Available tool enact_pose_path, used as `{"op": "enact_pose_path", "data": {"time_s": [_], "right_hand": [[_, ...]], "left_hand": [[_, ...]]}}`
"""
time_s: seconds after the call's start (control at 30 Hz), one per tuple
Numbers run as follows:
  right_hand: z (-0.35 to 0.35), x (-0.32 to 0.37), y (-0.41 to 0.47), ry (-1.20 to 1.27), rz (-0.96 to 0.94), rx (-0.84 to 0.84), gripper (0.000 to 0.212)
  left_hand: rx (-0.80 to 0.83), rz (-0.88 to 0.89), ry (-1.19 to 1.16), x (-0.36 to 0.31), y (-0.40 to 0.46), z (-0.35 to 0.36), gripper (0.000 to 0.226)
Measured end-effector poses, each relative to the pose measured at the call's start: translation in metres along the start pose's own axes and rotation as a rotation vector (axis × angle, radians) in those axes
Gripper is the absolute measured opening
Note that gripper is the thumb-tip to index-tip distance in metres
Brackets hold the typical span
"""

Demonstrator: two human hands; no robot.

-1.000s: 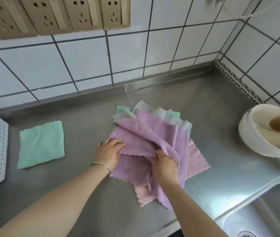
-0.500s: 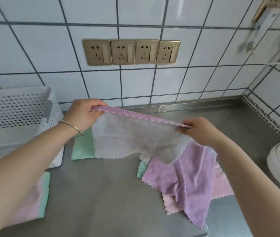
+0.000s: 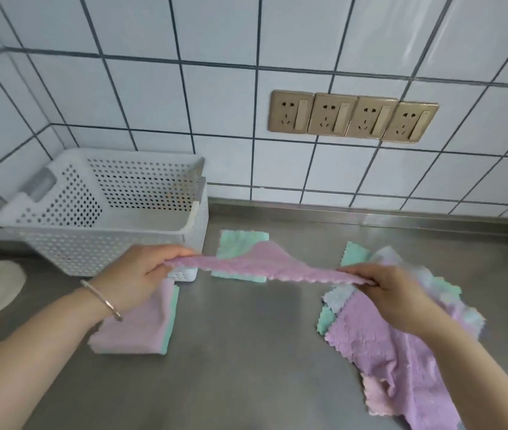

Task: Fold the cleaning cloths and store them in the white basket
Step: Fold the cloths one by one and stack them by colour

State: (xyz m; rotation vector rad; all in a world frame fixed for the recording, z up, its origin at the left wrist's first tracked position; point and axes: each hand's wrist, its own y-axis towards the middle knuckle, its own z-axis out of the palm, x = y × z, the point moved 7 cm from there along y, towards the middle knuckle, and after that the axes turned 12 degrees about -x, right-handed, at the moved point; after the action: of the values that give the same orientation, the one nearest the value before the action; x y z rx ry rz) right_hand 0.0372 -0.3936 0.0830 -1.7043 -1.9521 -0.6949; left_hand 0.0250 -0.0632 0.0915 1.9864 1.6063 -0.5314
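A purple cloth (image 3: pixel 265 268) of nubbly microfibre with scalloped edges hangs stretched in the air between two hands, above a brushed stainless-steel surface (image 3: pixel 246 352). The left hand (image 3: pixel 136 274) pinches one end of its upper edge between thumb and curled fingers, just in front of the white basket (image 3: pixel 100 209); a thin metal bangle (image 3: pixel 104 301) circles that wrist. The right hand (image 3: pixel 392 293) pinches the other end, fingers curled over the hem. Both grips are closed tight on the fabric, which sags slightly at the middle.

The basket is rectangular plastic, its walls perforated with round holes, and it stands at the back left of the surface against a white-tiled wall (image 3: pixel 215 57). A folded green cloth (image 3: pixel 234 243) lies flat behind the stretched one. A folded stack (image 3: pixel 138 330), pink on top with a green edge, lies partly under the left wrist. A loose pile of unfolded cloths (image 3: pixel 386 342), purple, green, grey and pink, lies beneath the right forearm. Four brass-coloured sockets (image 3: pixel 352 117) sit in a row on the wall.
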Motion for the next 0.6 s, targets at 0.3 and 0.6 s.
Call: {"op": "enact_pose_path", "data": {"time_s": [0.3, 0.6], "right_hand": [[0.131, -0.048, -0.094, -0.273, -0.036, 0.382, 0.042], [0.163, -0.098, -0.131, -0.36, 0.111, 0.726, 0.043]], "left_hand": [[0.506, -0.185, 0.197, 0.099, -0.133, 0.14, 0.036], [0.756, -0.22, 0.249, 0.106, -0.145, 0.166, 0.015]]}}
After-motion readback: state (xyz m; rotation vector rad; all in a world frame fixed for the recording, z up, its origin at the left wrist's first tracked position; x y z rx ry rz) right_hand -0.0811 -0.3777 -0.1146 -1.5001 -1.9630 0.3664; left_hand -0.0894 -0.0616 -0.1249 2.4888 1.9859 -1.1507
